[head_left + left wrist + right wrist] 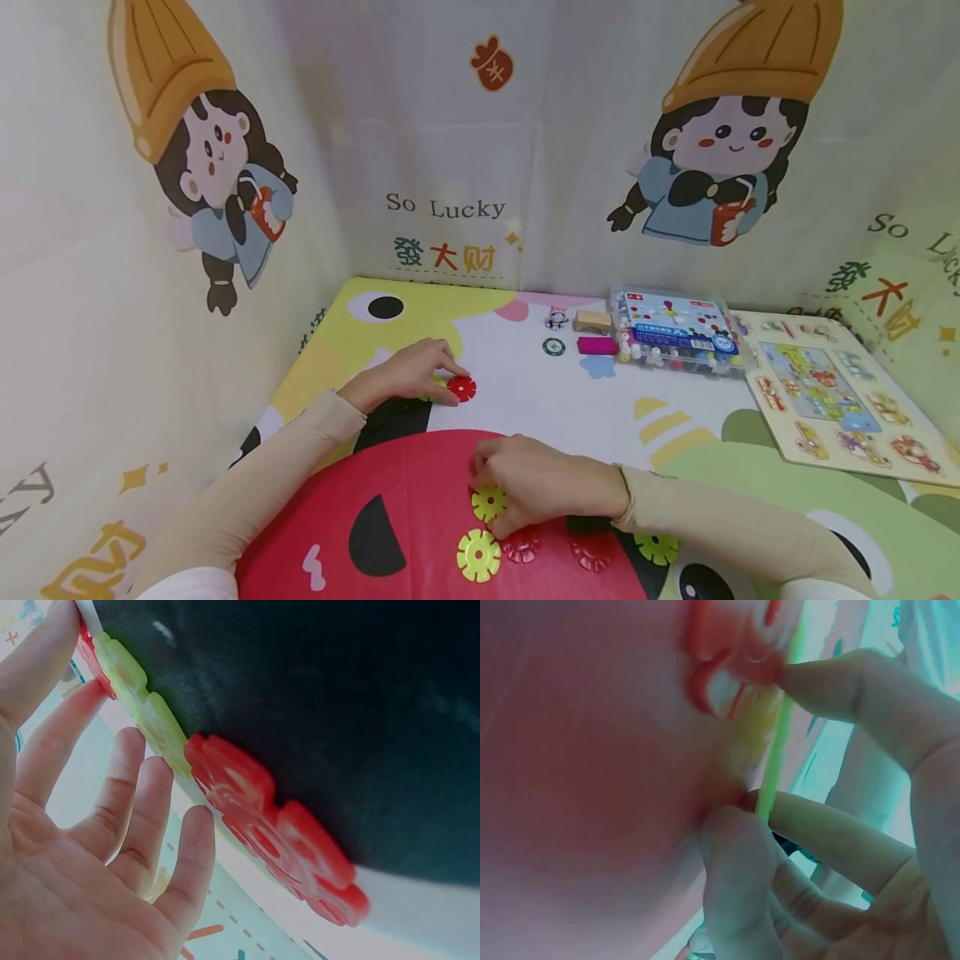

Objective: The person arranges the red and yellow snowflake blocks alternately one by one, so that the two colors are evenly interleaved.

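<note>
My left hand [412,371] is over the black patch of the mat, its thumb and index finger at opposite edges of a red snowflake disc [461,388]. In the left wrist view a yellow-green disc [146,705] and another red disc [270,829] lie in line with it, below the other, loosely spread fingers. On the red part of the mat my right hand [536,479] pinches a yellow snowflake disc [489,502] between thumb and fingers; the right wrist view shows that disc edge-on. Close by the thumb lie a second yellow disc [478,556] and a red one [521,547].
Another red disc [592,552] and a yellow-green disc [656,547] lie near the right forearm. Farther back are a figurine [557,318], a round chip [553,347], a wooden block [592,322], a magenta block [597,346], a clear box [675,329] and a puzzle board [795,450]. Printed curtains surround the table.
</note>
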{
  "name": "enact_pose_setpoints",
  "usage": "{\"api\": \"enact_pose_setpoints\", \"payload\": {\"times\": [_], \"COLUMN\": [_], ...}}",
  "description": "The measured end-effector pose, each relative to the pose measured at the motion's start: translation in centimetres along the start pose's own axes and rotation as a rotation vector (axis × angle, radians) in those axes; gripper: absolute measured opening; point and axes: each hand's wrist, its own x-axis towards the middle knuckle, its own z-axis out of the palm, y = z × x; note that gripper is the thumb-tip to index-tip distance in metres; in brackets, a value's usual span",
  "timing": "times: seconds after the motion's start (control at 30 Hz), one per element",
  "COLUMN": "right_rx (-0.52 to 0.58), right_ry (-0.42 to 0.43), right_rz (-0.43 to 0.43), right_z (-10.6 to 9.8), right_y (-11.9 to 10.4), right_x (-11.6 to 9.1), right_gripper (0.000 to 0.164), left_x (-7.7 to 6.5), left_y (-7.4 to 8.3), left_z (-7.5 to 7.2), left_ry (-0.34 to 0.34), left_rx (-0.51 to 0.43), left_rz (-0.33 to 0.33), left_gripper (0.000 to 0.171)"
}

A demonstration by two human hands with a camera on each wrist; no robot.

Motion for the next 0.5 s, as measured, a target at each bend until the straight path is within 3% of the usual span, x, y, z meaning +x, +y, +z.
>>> {"api": "enact_pose_setpoints", "payload": {"times": [0.1, 0.2, 0.37, 0.5], "right_rx": [-0.040, -0.067, -0.104, -0.103], "right_ry": [0.038, 0.131, 0.277, 0.293], "right_rz": [0.007, 0.048, 0.216, 0.318], "right_z": [-0.2, -0.8, -2.3, -3.1], "right_y": [0.3, 2.0, 6.6, 8.8], "right_x": [0.3, 1.1, 3.2, 4.4], "right_gripper": [0.048, 0.044, 0.040, 0.042], "left_x": [0.0, 0.0, 0.1, 0.2], "left_y": [0.0, 0.1, 0.0, 0.0], "left_z": [0.1, 0.1, 0.0, -0.2], "left_ry": [0.002, 0.001, -0.004, -0.010], "left_rx": [-0.009, -0.015, -0.021, -0.031], "left_rz": [0.006, 0.011, 0.015, 0.007], "left_gripper": [0.055, 0.054, 0.054, 0.053]}}
